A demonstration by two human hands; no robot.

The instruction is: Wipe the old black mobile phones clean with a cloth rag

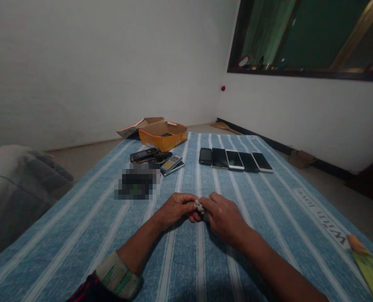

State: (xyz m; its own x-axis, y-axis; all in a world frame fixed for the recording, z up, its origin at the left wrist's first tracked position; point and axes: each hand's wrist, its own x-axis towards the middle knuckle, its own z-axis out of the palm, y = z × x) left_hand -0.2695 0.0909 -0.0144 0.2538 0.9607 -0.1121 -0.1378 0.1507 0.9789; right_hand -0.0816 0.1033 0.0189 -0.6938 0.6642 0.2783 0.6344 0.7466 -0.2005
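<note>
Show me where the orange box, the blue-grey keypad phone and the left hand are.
Orange box (163, 140): head view, on its front wall.
Keypad phone (171, 164): head view, on its face.
Left hand (176, 208): head view, on the back of the hand.

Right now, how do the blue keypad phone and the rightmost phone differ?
The blue keypad phone shows keys; the rightmost phone shows mostly dark screen, white-edged. The keypad phone lies on another device; the rightmost phone lies beside a black phone. Both are face up.
</note>
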